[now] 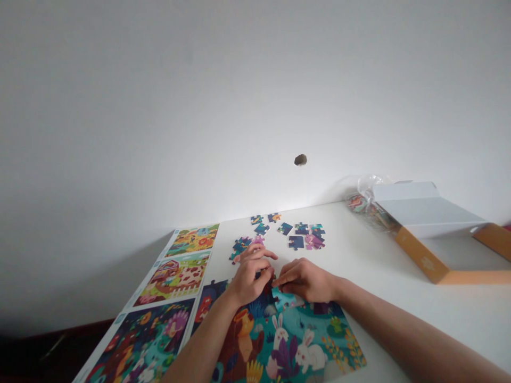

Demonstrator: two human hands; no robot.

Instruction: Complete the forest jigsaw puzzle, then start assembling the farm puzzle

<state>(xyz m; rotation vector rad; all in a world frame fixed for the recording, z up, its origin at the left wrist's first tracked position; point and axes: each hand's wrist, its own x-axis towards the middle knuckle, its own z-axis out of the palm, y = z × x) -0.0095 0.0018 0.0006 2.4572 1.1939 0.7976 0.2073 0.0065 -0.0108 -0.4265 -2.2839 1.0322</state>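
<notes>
A partly joined jigsaw puzzle (287, 340) with white rabbits and a brown animal lies on the white table below both hands. My left hand (251, 274) rests at its upper edge, some fingers stretched out to the right; whatever lies under its fingertips is hidden. My right hand (305, 279) is beside it, fingers bent together over a teal puzzle piece (283, 299) at the puzzle's top edge. Loose puzzle pieces (296, 242) are scattered beyond the hands, and a few more (240, 247) lie just past my left hand.
Three picture sheets (175, 276) line the table's left edge. An open orange and white box (435, 271) stands at the right, with a clear plastic bag (369, 207) beside it. The white wall (239, 106) with a small hole rises behind the table (371, 260).
</notes>
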